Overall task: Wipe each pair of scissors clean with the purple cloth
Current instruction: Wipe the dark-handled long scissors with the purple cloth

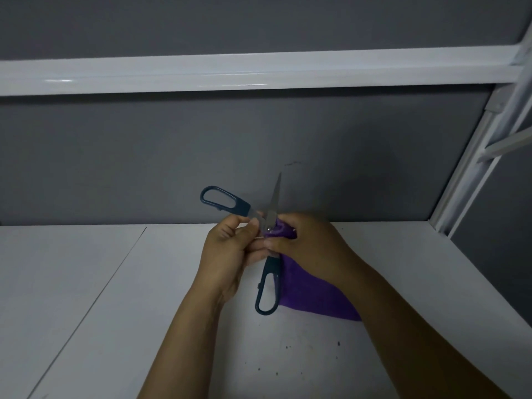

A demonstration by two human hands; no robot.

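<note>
Trouble here would most likely come from the bare blade [277, 194]. The scissors [269, 224] are held splayed wide above the table [86, 283]. One blade points up toward the far wall, and the other seems to be buried in the purple cloth [313, 300] under the right hand [311, 249]. If that hand squeezes hard while dragging the cloth along the hidden edge, I judge the edge could bite through the fabric into a finger. A pull out toward the tip looks safer than one across the edge.

The left hand [230, 249] pinches the metal shank just left of the pivot, thumb and fingers closed on it, so a slip or a sudden closing of the blades could nip those fingertips. The right hand is clamped on a bunched part of the cloth at the pivot, and the rest of the cloth hangs down toward the table on the near right. One dark blue handle loop [220, 198] sticks up to the left. The other loop [269, 292] hangs down toward the near side, held by nothing and free to swing.

Around them, the white table has a thin seam [100, 289] slanting across its left part and small dark specks [288, 347] on its near part. Behind is a grey wall [172, 154] crossed by a white rail [230, 70], with a white frame [475, 174] at the far right. None of these lies close to the hands, and no other pair of scissors is in view, so how many remain cannot be told
</note>
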